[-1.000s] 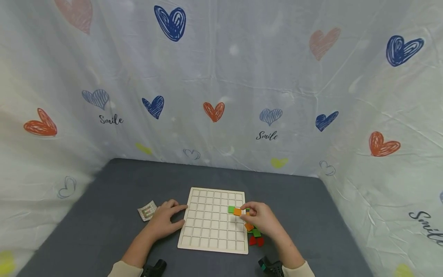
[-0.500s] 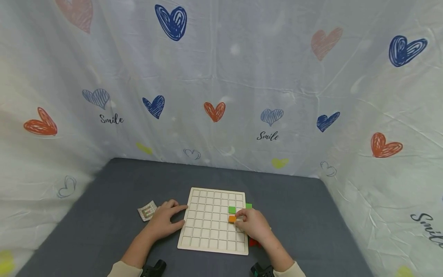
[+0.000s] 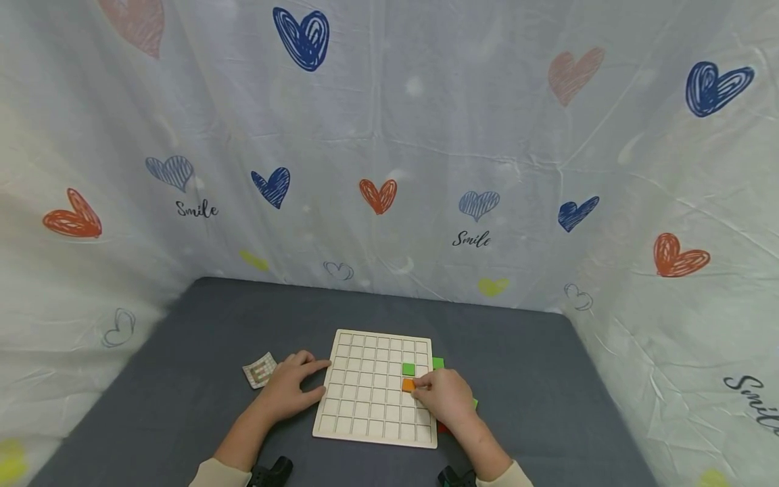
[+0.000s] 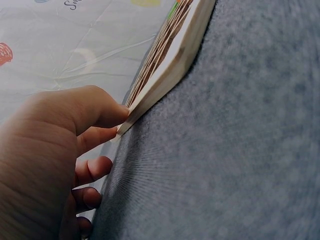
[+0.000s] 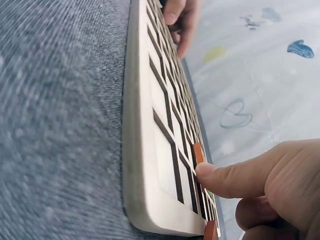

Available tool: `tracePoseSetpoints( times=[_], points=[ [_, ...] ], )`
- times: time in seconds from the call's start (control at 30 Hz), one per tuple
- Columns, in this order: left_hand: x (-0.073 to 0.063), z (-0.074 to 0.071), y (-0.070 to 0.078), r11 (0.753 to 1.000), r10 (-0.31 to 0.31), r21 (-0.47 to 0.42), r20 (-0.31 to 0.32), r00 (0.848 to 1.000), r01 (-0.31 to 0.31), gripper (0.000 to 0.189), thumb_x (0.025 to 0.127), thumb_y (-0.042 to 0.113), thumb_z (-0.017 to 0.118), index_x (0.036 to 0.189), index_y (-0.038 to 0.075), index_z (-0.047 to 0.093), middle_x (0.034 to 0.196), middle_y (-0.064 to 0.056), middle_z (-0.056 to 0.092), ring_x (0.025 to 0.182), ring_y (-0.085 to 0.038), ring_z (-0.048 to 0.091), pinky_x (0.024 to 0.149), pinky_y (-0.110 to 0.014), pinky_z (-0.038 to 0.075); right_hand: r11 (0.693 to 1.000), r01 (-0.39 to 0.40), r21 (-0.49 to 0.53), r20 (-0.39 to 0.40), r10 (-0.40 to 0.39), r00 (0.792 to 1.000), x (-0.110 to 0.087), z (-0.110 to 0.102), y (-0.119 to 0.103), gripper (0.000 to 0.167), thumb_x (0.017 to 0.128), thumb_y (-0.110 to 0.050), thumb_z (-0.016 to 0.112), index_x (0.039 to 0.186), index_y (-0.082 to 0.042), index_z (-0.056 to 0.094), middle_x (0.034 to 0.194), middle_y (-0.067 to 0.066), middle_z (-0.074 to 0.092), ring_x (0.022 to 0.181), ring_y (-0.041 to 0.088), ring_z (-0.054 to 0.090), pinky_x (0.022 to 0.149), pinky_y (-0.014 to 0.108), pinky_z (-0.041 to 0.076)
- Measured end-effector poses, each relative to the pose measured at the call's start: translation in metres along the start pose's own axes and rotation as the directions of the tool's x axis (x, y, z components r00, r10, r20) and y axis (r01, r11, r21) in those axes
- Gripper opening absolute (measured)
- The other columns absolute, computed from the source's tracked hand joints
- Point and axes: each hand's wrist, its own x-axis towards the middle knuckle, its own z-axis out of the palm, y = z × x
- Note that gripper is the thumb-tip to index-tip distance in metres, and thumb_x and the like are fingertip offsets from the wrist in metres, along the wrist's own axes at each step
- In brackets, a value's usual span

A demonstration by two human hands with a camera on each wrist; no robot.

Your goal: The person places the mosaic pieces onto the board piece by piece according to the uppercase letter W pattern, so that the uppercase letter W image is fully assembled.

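Note:
A pale wooden grid board (image 3: 359, 410) lies on the dark table. My left hand (image 3: 287, 387) touches its left edge with thumb and fingertips, the fingers spread and fairly straight, as the left wrist view (image 4: 47, 135) also shows. My right hand (image 3: 447, 399) is over the board's right part and pinches a small orange square tile (image 3: 408, 385) that sits on the grid. Up close, the right thumb lies against the end of the orange tile (image 5: 198, 152); the index fingertip is hidden. Just beyond it a green tile (image 3: 408, 369) sits in a cell.
Along the board's right edge lie loose tiles, mostly covered by the right hand: a green one (image 3: 438, 363) and a red one (image 3: 442, 427) show. A small patterned card (image 3: 260, 370) is left of the left hand. A heart-printed curtain (image 3: 389, 149) surrounds the table.
My right hand has carried the orange tile from above the board's right edge down and left onto the grid, just nearer than the green tile. The left hand has stayed put.

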Motion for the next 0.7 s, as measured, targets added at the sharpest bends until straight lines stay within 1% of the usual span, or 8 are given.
tracePoseSetpoints(
  times=[0.07,0.17,0.27,0.4,0.5,0.57,0.63,0.7],
  points=[
    [0.0000,0.0000,0.0000,1.000,0.002,0.001,0.000,1.000,-0.002,0.044,0.091,0.034,0.076,0.132,0.019,0.072,0.103,0.009,0.050,0.084,-0.011,0.039,0.075,-0.038,0.036,1.000,0.007,-0.025,-0.009,-0.007,1.000,-0.0005,0.0008,-0.0003,0.017,0.080,-0.018,0.087,0.095,-0.011,0.086,0.090,0.002,0.078,0.052,0.003,0.051,0.045,0.026,0.036],
    [0.0001,-0.0004,0.0004,1.000,0.003,0.000,0.001,1.000,-0.003,0.044,0.091,0.034,0.076,0.132,0.018,0.072,0.103,0.008,0.050,0.084,-0.011,0.040,0.074,-0.038,0.036,0.998,0.015,-0.058,-0.023,-0.016,1.000,-0.0012,0.0012,-0.0014,0.013,0.081,-0.018,0.086,0.093,-0.013,0.086,0.088,0.002,0.078,0.057,0.003,0.055,0.046,0.026,0.038],
    [0.0002,-0.0011,0.0010,1.000,0.002,-0.004,0.002,1.000,-0.002,0.044,0.091,0.034,0.076,0.132,0.018,0.072,0.103,0.008,0.051,0.084,-0.011,0.040,0.074,-0.038,0.036,0.997,0.017,-0.071,-0.035,-0.020,0.999,-0.0019,0.0012,-0.0030,0.010,0.082,-0.017,0.086,0.091,-0.014,0.086,0.084,0.001,0.077,0.057,0.003,0.056,0.045,0.025,0.038],
    [0.0003,-0.0017,0.0016,1.000,-0.002,-0.007,0.004,1.000,0.002,0.044,0.091,0.033,0.076,0.132,0.018,0.072,0.103,0.008,0.051,0.085,-0.011,0.040,0.075,-0.038,0.036,0.997,0.012,-0.070,-0.054,-0.016,0.998,-0.0027,0.0005,-0.0057,0.011,0.082,-0.016,0.084,0.093,-0.013,0.086,0.084,0.001,0.077,0.051,0.003,0.049,0.042,0.026,0.034],
    [0.0005,-0.0012,0.0018,1.000,-0.008,-0.005,0.010,1.000,0.008,0.044,0.091,0.032,0.076,0.132,0.018,0.072,0.103,0.008,0.051,0.085,-0.011,0.040,0.075,-0.038,0.036,0.996,0.021,-0.091,-0.064,-0.027,0.998,-0.0033,0.0007,-0.0067,0.014,0.083,-0.020,0.084,0.096,-0.013,0.086,0.079,0.000,0.076,0.048,0.004,0.046,0.040,0.026,0.031],
    [0.0005,-0.0009,0.0019,1.000,-0.013,-0.005,0.013,1.000,0.013,0.044,0.090,0.032,0.076,0.132,0.018,0.072,0.103,0.008,0.051,0.085,-0.011,0.040,0.075,-0.038,0.036,0.994,0.030,-0.108,-0.071,-0.037,0.997,-0.0038,0.0009,-0.0068,0.015,0.084,-0.022,0.084,0.096,-0.014,0.086,0.077,0.000,0.075,0.049,0.006,0.050,0.040,0.027,0.033],
    [0.0004,-0.0004,0.0018,1.000,-0.017,-0.007,0.015,1.000,0.017,0.044,0.090,0.032,0.076,0.132,0.018,0.072,0.104,0.008,0.051,0.085,-0.011,0.040,0.075,-0.038,0.036,0.991,0.044,-0.127,-0.076,-0.054,0.996,-0.0035,0.0008,-0.0060,0.016,0.084,-0.025,0.084,0.096,-0.015,0.086,0.078,-0.001,0.075,0.055,0.009,0.057,0.042,0.026,0.036],
    [0.0002,0.0000,0.0016,1.000,-0.019,-0.009,0.013,1.000,0.019,0.044,0.090,0.032,0.076,0.132,0.018,0.072,0.104,0.007,0.051,0.085,-0.012,0.040,0.075,-0.039,0.036,0.991,0.051,-0.122,-0.082,-0.061,0.995,-0.0030,-0.0004,-0.0054,0.014,0.084,-0.023,0.083,0.096,-0.015,0.086,0.083,0.000,0.077,0.059,0.010,0.061,0.043,0.026,0.039]
  ],
)
